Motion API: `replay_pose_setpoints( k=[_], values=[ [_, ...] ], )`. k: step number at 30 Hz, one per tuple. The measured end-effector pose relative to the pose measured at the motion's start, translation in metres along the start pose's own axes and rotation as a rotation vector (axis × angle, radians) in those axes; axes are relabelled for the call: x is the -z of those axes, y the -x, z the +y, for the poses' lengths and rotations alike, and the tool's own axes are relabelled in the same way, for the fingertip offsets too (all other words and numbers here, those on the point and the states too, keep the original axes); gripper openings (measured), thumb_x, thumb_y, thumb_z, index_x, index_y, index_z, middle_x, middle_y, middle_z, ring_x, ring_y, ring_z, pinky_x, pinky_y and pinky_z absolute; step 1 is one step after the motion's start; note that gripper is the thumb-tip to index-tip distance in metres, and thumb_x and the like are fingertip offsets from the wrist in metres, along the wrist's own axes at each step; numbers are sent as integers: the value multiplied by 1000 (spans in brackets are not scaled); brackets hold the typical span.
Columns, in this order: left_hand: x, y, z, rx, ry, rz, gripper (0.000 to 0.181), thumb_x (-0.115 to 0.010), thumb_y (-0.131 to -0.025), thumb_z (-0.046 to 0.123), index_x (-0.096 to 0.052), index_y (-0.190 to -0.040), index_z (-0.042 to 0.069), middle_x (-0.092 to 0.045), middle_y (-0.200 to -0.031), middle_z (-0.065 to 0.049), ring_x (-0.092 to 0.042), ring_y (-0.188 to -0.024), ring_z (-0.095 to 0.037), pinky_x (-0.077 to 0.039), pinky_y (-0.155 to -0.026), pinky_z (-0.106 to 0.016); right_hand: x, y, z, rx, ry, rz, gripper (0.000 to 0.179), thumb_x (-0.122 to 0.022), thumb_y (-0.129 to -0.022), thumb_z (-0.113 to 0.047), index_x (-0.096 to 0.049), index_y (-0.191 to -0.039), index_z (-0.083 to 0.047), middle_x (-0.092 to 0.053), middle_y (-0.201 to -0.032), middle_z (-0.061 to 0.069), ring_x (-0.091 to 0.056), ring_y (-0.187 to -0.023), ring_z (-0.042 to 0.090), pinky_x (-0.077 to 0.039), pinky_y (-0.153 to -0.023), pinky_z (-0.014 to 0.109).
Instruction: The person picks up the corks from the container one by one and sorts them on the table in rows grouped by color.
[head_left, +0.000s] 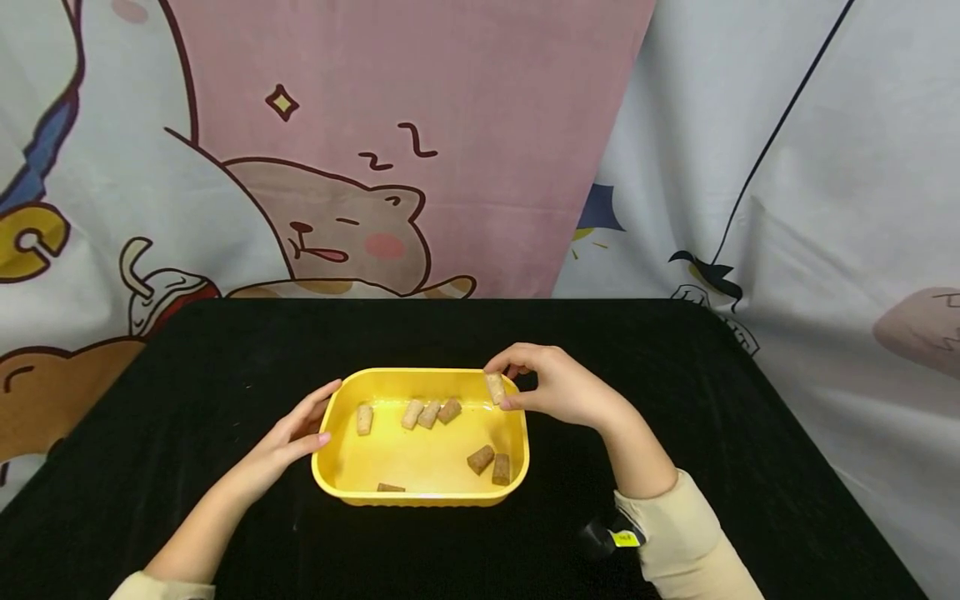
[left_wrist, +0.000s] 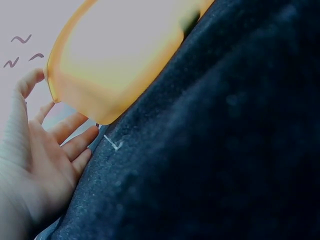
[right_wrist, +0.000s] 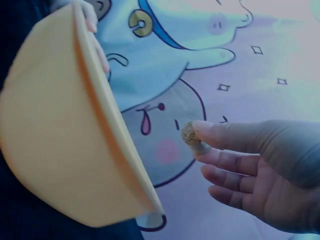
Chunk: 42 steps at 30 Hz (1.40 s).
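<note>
Evidently, cork (head_left: 496, 388) in pinch of right hand (head_left: 561, 389), left hand (head_left: 279, 445) loose against tray (head_left: 420, 460), backdrop "ZZ" (head_left: 416, 143).

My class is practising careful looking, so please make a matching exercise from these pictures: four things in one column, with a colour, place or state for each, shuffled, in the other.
Things
1. Left hand
2. Right hand
3. Tray
4. Table cover

Descriptions
A. Yellow
B. Pinches a small tan piece
C. Black
D. Touches the edge of a yellow container

Right pairs: 1-D, 2-B, 3-A, 4-C
</note>
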<state>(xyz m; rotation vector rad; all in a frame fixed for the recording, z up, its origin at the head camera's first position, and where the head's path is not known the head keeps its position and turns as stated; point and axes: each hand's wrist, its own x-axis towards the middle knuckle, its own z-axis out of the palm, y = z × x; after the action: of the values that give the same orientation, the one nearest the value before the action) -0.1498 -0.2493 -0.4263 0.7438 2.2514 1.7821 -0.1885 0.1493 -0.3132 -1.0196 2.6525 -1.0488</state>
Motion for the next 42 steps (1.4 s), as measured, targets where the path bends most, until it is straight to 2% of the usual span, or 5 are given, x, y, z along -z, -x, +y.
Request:
replay_pose_setpoints(
  k=[7,14,25,30,42],
  values=[
    [0,0,0,1,1,6,59,-42,-98,5,-18,-152,7,-32,-144,-32,-54,-116,-25,-50,-86,-34,16,6,13,-31,5,59,36,-79,-79,-16,-67,-112,-17,-62,-110,-5,-55,-98,17,-46,-90,42],
    [-1,0,1,8,-7,7,59,-42,-98,6,-18,-152,8,-31,-145,-32,-49,-119,-39,-49,-87,-34,27,9,27,-70,-17,83,36,-79,-79,-16,-67,-113,-15,-62,-110,-2,-55,-98,20,-45,-89,45],
    [-1,-1,-1,38,-13,14,59,-43,-98,7,-18,-152,9,-32,-145,-30,-54,-116,-25,-49,-86,-34,34,9,60,-126,-43,83,38,-79,-80,-18,-66,-115,-11,-63,-110,4,-55,-100,25,-43,-91,52],
    [-1,-1,-1,53,-14,16,59,-43,-98,9,-19,-152,10,-32,-145,-29,-54,-115,-26,-49,-86,-35,34,9,73,-164,-39,82,38,-79,-79,-20,-66,-115,-13,-62,-108,4,-55,-98,24,-46,-87,48],
    [0,0,-2,40,-11,11,59,-42,-98,8,-17,-152,9,-31,-146,-30,-51,-118,-33,-49,-87,-34,24,9,104,-203,-72,53,37,-79,-79,-19,-66,-113,-12,-62,-108,5,-55,-93,23,-49,-75,37]
  ],
)
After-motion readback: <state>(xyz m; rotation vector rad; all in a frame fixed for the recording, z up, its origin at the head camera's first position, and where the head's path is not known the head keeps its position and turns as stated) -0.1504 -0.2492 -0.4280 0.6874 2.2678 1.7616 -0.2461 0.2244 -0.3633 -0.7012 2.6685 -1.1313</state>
